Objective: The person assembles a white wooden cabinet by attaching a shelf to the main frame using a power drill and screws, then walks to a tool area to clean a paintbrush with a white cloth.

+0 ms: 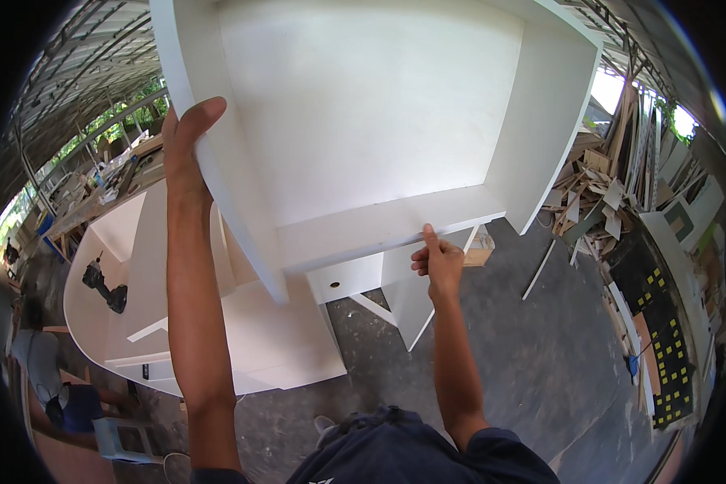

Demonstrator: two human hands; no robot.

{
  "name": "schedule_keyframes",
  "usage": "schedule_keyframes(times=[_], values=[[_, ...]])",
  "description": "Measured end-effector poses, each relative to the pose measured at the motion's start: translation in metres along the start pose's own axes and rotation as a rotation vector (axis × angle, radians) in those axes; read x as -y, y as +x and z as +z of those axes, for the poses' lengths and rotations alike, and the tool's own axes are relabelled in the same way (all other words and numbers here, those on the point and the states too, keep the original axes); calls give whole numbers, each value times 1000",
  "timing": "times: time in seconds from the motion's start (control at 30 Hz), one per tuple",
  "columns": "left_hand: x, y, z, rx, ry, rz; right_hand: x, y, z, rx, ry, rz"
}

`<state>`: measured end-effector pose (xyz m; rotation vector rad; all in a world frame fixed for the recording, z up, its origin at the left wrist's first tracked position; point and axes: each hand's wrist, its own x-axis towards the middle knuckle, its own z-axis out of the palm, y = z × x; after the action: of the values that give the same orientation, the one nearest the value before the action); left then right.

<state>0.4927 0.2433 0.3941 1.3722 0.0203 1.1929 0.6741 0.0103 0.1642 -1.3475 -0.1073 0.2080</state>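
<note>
A large white open-fronted cabinet fills the upper middle, tilted in front of me. My left hand is wrapped round the edge of its left side panel, thumb on the inner side and the other fingers mostly hidden behind. Under the cabinet's bottom board, my right hand is closed, its thumb pressed up against the front edge and its fingers curled. Below and left lies a white curved-end furniture piece. A dark cordless drill rests on it, left of my left forearm.
Another white panel unit stands on the grey concrete floor beneath the cabinet. Scrap wood is heaped at right, near a black board with yellow squares. At lower left, a person is beside a blue-grey stool.
</note>
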Motion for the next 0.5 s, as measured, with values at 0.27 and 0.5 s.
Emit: schedule_keyframes(times=[0.27,0.5], values=[[2,-38,-10,-141,84,366,44,-1,-35,-373,-344,-852],[18,-200,-78,-372,239,702,-78,-30,-36,140,-260,-774]])
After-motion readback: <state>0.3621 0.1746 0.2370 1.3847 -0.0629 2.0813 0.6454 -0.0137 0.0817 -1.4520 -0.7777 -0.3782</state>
